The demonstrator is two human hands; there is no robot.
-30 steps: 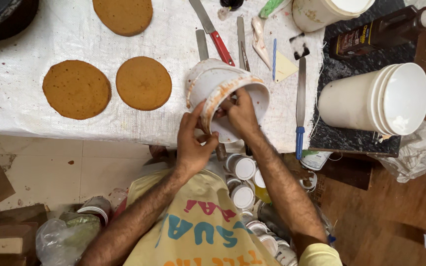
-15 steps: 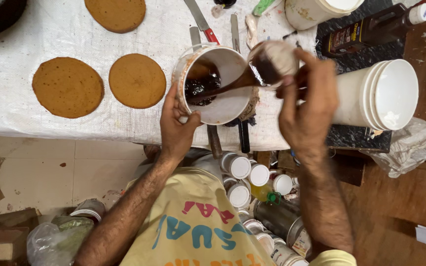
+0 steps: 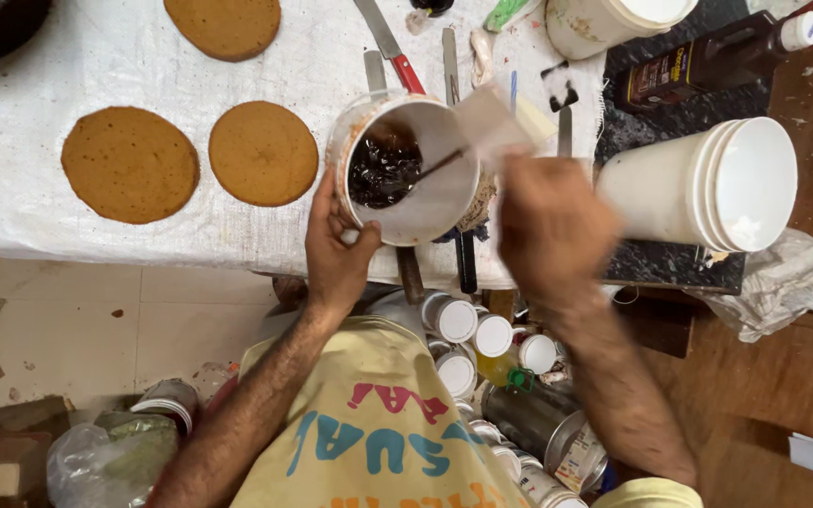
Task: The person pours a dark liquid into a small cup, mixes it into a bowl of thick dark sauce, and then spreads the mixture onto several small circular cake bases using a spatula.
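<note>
My left hand (image 3: 336, 254) grips the near side of a white tub (image 3: 435, 221), tilted toward me at the table's front edge. Dark glossy sauce (image 3: 383, 169) fills its bottom. My right hand (image 3: 552, 226) is blurred just right of the tub and holds a pale flat lid (image 3: 489, 120) above the rim. A thin dark strand runs from the lid down into the sauce. Two round brown cake layers (image 3: 130, 165) (image 3: 263, 153) lie on the white cloth to the left, with a third (image 3: 223, 23) further back.
A stack of white buckets (image 3: 698, 188) lies on its side at the right. A red-handled knife (image 3: 397, 52) and other blades lie behind the tub, with a brown bottle (image 3: 708, 56) at the back right. White-capped jars (image 3: 477, 339) crowd below the table edge.
The lid came off the tub in my right hand. It first swung out to the right dripping sauce, and is now back over the rim. The tub has tilted more toward me.
</note>
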